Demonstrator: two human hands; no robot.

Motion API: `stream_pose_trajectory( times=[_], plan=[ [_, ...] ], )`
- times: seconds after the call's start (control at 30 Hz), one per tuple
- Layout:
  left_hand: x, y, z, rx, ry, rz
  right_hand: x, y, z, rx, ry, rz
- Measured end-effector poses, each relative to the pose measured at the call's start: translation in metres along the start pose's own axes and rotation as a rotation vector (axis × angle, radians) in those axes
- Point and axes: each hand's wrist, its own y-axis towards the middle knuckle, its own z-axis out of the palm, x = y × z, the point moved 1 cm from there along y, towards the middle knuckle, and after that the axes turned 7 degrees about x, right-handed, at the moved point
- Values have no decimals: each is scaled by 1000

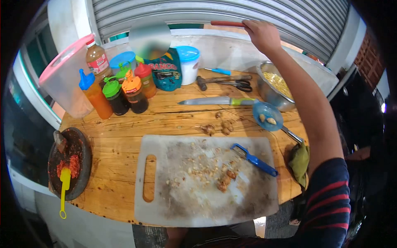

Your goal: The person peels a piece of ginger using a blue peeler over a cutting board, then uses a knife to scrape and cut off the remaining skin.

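My right hand (263,36) is raised at the back, in front of the shutter, its fingers closed on the end of a reddish-brown stick (227,23) that points left. My left hand is out of view. Below lies a worn white cutting board (165,206) scattered with food scraps, with a blue peeler (259,162) on its right side and brownish pieces (225,182) near its middle. Behind the board is a knife with a green handle (206,101). A small blue bowl (275,124) with a few pale cloves sits to the right.
Several sauce bottles (134,95) and a green pouch (167,72) stand at the back left. A stone mortar (84,177) with red paste and a yellow spatula (65,186) is at the left. A hammer (201,83), scissors (242,84) and a metal bowl (271,93) are at the back right.
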Motion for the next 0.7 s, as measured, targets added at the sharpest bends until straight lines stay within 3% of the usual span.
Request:
stream_pose_trajectory(
  times=[0.1, 0.17, 0.3, 0.4, 0.47, 0.57, 0.63, 0.67, 0.7],
  plan=[
    [4, 8, 2, -11, 8, -14, 18, 33, 72, 30, 45, 54],
    [6, 9, 4, -2, 10, -25, 26, 38, 105, 258, 23, 189],
    [10, 11, 7, 11, 12, -41, 32, 23, 126, 392, 215, 284],
    [19, 5, 18, 8, 20, -39, 22, 18, 124, 329, 159, 120],
    [30, -4, 32, 21, 21, -40, 47, 18, 59, 581, 191, 225],
    [70, -26, 78, -61, -153, -36, 64, 0, -7, 472, 335, 165],
    [63, -26, 67, -50, -39, -37, 85, -30, -65, 590, 332, 139],
    [24, -12, 26, 43, 164, -83, 88, -62, -65, 490, 385, 119],
    [0, -5, 3, 43, 157, -31, 101, -86, -98, 487, 377, 103]
  ],
)
